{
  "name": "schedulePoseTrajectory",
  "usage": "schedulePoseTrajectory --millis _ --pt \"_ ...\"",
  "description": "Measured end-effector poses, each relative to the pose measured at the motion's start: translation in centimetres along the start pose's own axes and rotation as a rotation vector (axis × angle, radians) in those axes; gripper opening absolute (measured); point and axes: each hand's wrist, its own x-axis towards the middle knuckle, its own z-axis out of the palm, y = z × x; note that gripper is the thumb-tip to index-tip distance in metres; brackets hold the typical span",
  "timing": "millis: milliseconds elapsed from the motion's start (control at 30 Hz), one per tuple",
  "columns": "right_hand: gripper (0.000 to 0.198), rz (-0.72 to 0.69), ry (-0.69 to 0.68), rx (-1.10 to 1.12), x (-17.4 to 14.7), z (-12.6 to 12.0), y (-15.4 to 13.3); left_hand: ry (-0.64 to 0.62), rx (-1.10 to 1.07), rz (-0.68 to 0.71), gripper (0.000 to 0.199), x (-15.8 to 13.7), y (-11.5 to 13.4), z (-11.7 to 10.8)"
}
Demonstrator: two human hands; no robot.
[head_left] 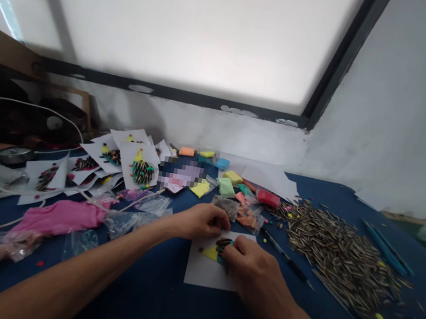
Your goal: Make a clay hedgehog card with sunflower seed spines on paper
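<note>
A white sheet of paper (201,273) lies on the blue table in front of me. On it is a small figure with a yellow clay part (210,251), teal clay and dark striped sunflower seeds (224,242) pressed in. My right hand (259,269) is closed over the figure's right side, thumb and forefinger pinched at the seeds; whatever is between them is hidden. At the sheet's top edge rests my left hand (202,222), its fingers curled inward and closed. I cannot make out anything in them.
A big heap of sunflower seeds (332,252) spreads at right, beside a black pen (286,256) and blue tweezers (387,246). Clay packets, including a red one (267,198), lie behind my hands. Seed-and-clay pictures (139,168), pink cloth-like material (62,216) and white cables fill the left.
</note>
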Motion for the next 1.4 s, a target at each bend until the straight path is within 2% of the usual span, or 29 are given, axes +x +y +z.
schedulePoseTrajectory --millis 200,300,400,500,600,767,1033,1400 --pt "0.013 0.007 0.036 0.017 -0.2 -0.7 0.2 0.003 -0.005 -0.011 0.024 -0.1 0.2 0.0" --pt "0.020 0.079 0.096 -0.021 -0.1 -1.4 1.2 0.002 -0.019 -0.013 0.023 -0.2 0.3 -0.1" --pt "0.021 0.239 0.127 -0.112 0.0 -1.7 3.9 -0.008 -0.020 -0.008 0.023 -0.2 0.5 -0.2" --pt "0.022 0.382 0.167 -0.178 -0.2 -1.5 7.7 -0.023 -0.013 -0.021 0.024 -0.2 0.5 -0.3" --pt "0.026 0.456 0.179 -0.215 -0.6 -1.1 11.1 -0.020 -0.009 -0.041 0.025 -0.2 0.6 -0.3" --pt "0.033 0.443 0.141 -0.236 -0.5 -0.5 13.2 -0.008 0.012 -0.051 0.024 -0.2 0.8 -0.2" --pt "0.031 0.380 0.001 -0.270 -0.3 -0.6 13.3 -0.009 0.027 -0.053 0.025 -0.1 0.7 -0.1" --pt "0.025 0.344 -0.059 -0.348 -0.2 -0.8 13.6 -0.005 0.050 -0.052 0.026 0.0 0.8 -0.1"
